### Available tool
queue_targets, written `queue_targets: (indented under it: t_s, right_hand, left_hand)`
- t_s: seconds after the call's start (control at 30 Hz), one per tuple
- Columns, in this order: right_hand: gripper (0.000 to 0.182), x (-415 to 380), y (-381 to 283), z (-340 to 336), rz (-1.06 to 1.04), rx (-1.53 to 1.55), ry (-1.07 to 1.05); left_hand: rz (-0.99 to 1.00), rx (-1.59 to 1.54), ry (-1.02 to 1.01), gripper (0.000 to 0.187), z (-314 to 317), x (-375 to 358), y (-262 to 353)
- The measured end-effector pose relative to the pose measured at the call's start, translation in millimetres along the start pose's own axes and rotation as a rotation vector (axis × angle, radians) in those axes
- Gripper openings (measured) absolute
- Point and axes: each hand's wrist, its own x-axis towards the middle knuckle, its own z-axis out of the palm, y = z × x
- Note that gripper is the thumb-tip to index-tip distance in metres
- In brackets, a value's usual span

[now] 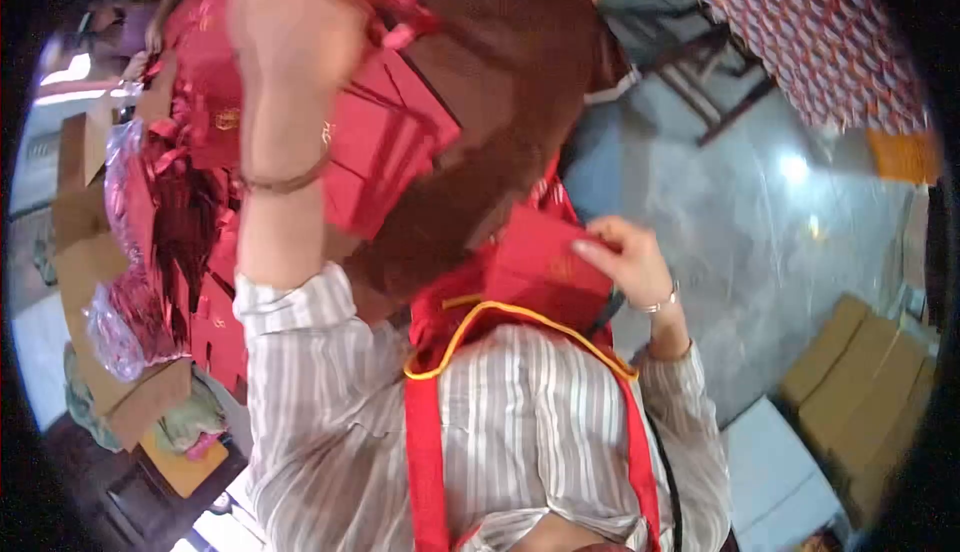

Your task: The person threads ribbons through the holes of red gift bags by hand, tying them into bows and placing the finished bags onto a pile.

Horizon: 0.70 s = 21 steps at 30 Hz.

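Note:
On the right side, my right hand [635, 262] pinches the edge of a flat red packet with gold print [545, 262], thumb on top. The packet is in front of my red apron with yellow trim [425, 422]. My left hand [300, 32] is raised at the top left and smeared by motion, so its fingers and anything in them cannot be made out. Red packets [385, 142] with dark edges lie beneath and beside my left forearm. Pink ribbon [405, 27] shows close to the left hand.
A brown-covered table [500, 62] is in front of me. Plastic-wrapped red material [130, 302] and cardboard [75, 182] are at the left. Cardboard boxes [850, 372] and a white box [780, 472] stand at lower right. Another person [140, 12] is at upper left.

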Motion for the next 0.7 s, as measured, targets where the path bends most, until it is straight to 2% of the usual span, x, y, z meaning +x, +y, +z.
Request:
queue_targets:
  t_s: [0.03, 0.07, 0.1, 0.17, 0.23, 0.3, 0.33, 0.37, 0.4, 0.43, 0.5, 0.53, 0.6, 0.63, 0.7]
  right_hand:
    - [0.021, -2.8, 1.7, 2.2, -0.015, 0.013, 0.001]
    - [0.021, -3.9, 2.4, 2.7, -0.047, 0.025, 0.004]
    - [0.021, -6.2, 2.6, 3.0, -0.031, 0.030, 0.009]
    - [0.021, -11.0, -1.2, 5.2, -0.095, 0.080, 0.028]
    - [0.020, -13.1, -7.8, 4.0, -0.062, 0.048, 0.015]
    - [0.017, -15.0, -8.6, 7.9, -0.123, -0.035, 0.044]
    - [0.017, -13.4, -6.7, 9.4, -0.124, -0.040, 0.044]
    - [0.016, -11.3, -3.0, 11.3, -0.351, -0.187, 0.131]
    - [0.016, -11.6, -0.6, 12.5, -0.576, -0.333, 0.213]
    - [0.016, -14.5, -6.5, 12.4, -0.577, -0.339, 0.209]
    - [0.018, -22.0, -28.0, 14.0, -0.656, -0.654, 0.328]
    - [0.018, -23.2, -34.4, 18.0, -0.657, -0.658, 0.325]
    - [0.022, -22.2, -44.5, 26.3, -0.496, -0.620, 0.133]
    - [0.022, -20.5, -46.1, 28.8, -0.498, -0.621, 0.134]
    - [0.025, -11.4, -48.0, 30.0, -0.251, -0.349, -0.020]
  left_hand:
    - [0.124, 0.293, 0.354, 0.023, 67.8, -24.2, 27.2]
    - [0.026, -0.033, -0.046, 0.022, 41.4, -28.2, 46.8]
    - [0.138, 0.137, 0.140, 0.021, 61.0, -44.9, 50.7]
    - [-0.012, 0.275, 0.101, 0.015, 49.2, -73.7, 59.7]
    - [-0.177, 0.523, 0.276, 0.014, 94.6, -107.5, 28.8]
    - [-0.306, 0.843, -0.022, 0.012, 104.0, -136.1, -15.2]
    - [-0.331, 0.802, -0.103, 0.012, 103.0, -149.4, -42.3]
    - [-0.354, 0.761, -0.183, 0.012, 101.0, -160.2, -66.5]
    - [-0.371, 0.709, -0.201, 0.013, 101.8, -170.2, -81.9]
    - [-0.386, 0.657, -0.219, 0.013, 103.2, -176.3, -91.5]
    - [-0.436, 0.611, -0.215, 0.013, 107.3, -181.4, -97.9]
    - [-0.485, 0.568, -0.215, 0.013, 108.7, -184.0, -100.2]
    - [-0.490, 0.500, -0.190, 0.014, 107.4, -188.1, -108.9]
    - [-0.501, 0.433, -0.168, 0.015, 106.6, -189.5, -110.3]
    - [-0.548, 0.424, -0.136, 0.016, 107.3, -191.8, -106.5]
